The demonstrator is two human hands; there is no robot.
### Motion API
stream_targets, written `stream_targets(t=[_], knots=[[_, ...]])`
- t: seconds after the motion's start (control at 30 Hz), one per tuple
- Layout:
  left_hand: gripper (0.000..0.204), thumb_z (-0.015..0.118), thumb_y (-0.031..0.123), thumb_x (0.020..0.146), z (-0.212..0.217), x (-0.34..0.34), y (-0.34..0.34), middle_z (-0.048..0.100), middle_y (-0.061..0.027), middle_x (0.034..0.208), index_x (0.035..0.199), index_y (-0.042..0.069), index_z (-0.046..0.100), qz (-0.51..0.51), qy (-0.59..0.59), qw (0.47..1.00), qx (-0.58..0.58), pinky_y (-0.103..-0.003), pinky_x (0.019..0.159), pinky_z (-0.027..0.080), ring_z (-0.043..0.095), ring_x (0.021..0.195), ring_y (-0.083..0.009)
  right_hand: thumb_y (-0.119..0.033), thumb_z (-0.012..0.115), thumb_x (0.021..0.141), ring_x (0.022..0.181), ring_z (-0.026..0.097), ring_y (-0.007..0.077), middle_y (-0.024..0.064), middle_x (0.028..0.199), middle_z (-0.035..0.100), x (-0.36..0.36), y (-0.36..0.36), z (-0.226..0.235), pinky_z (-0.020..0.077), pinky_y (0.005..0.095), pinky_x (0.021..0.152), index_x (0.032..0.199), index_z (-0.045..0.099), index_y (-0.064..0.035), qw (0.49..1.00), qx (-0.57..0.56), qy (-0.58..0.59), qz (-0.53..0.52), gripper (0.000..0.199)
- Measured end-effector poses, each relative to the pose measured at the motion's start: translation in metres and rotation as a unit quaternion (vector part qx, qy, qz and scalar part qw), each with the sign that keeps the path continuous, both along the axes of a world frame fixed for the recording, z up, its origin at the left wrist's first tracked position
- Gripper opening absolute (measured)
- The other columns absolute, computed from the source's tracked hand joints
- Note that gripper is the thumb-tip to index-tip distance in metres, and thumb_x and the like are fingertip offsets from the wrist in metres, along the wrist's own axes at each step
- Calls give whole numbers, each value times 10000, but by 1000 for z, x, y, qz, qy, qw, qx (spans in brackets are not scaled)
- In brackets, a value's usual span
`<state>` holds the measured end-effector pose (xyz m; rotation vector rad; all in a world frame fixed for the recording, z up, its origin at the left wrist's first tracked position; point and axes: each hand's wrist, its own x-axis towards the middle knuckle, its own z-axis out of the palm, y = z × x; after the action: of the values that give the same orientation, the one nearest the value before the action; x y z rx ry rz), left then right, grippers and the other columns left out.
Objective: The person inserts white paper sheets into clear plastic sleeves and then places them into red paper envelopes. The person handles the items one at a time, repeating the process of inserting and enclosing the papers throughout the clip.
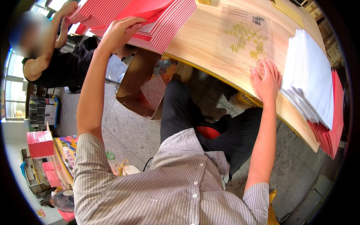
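Apparently, my left fingers (pixel 135 20) pinch a red sheet (pixel 144 8), not yet off its eleven-o'clock stack (pixel 170 33); my right fingers (pixel 270 66), released, rest by clear film (pixel 243 35), one o'clock.

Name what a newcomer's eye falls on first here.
Probably the red and white striped paper stack, upper left on the pale wooden table, touched by the left hand. Next, the clear plastic sheet with yellow lettering by the right hand, and the thick white and red paper pile at far right.
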<state>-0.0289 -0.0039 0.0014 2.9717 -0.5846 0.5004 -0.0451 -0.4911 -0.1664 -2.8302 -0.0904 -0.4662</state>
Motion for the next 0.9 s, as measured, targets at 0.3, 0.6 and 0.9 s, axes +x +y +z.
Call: stream_targets(t=[0.3, 0.6, 0.9], knots=[[261, 678, 210, 930, -18, 3, 2, 730, -81, 1079, 1181, 141, 689, -21, -91, 995, 29, -366, 765, 589, 721, 878, -284, -511, 603, 924, 1441, 352, 268, 57, 1514, 475, -1, 2, 2, 193, 468, 1223, 1365, 579, -121, 1000, 4, 1, 0, 589], [447, 629, 251, 962, -24, 4, -10, 738, -117, 1002, 1385, 149, 526, 10, -142, 989, 48, -365, 613, 582, 717, 796, -306, -504, 605, 922, 1448, 341, 269, 59, 1517, 470, -1, 1, 2, 188, 469, 1225, 1364, 579, -122, 1000, 7, 3, -2, 584], [391, 675, 259, 901, -24, 12, -12, 734, -123, 1036, 1274, 155, 621, 80, -131, 987, 52, -404, 783, 572, 719, 876, -302, -503, 590, 927, 1459, 325, 254, 56, 1534, 451, -3, 5, 8, 164, 451, 1238, 1381, 567, -129, 999, 9, 28, -12, 589]])
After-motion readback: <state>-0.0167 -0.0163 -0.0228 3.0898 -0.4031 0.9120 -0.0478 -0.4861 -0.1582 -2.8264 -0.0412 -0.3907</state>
